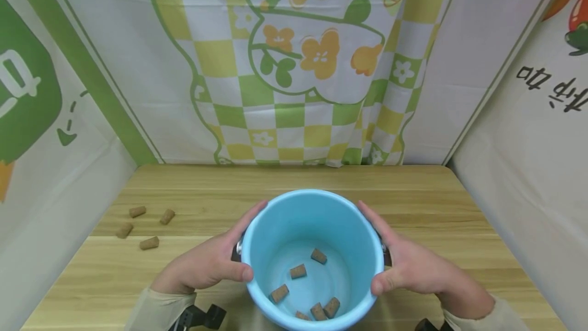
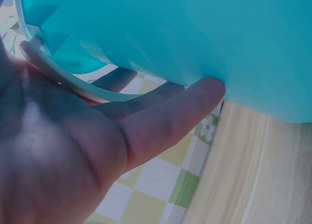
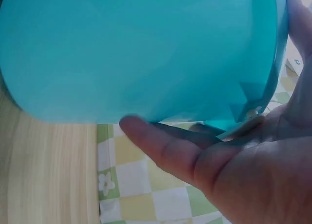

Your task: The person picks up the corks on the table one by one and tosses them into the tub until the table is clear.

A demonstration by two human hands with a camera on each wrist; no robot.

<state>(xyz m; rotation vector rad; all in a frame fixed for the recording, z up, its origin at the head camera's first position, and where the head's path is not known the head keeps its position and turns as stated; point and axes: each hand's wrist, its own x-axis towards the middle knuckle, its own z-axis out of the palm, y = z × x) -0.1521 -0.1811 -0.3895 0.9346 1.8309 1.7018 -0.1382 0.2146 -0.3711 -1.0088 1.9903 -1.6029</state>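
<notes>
A light blue bucket (image 1: 312, 201) stands between both hands in the head view, its open top facing up. Several corks (image 1: 298, 271) lie on its floor. My left hand (image 1: 213, 264) holds the bucket's left side, thumb at the rim and fingers along the outer wall. On the opposite side my right hand (image 1: 411, 264) grips it in the same way. The left wrist view shows the left fingers (image 2: 165, 117) against the wall beside the curved handle (image 2: 73, 83). Right fingers (image 3: 161, 146) touch the wall in the right wrist view. Whether the bucket's base touches the table cannot be told.
Several more corks (image 1: 149, 243) lie scattered on the left of the wooden table (image 1: 413, 183). A checked, flower-printed cloth (image 1: 294, 116) hangs behind the table's far edge. Printed white panels (image 1: 528, 142) border both sides.
</notes>
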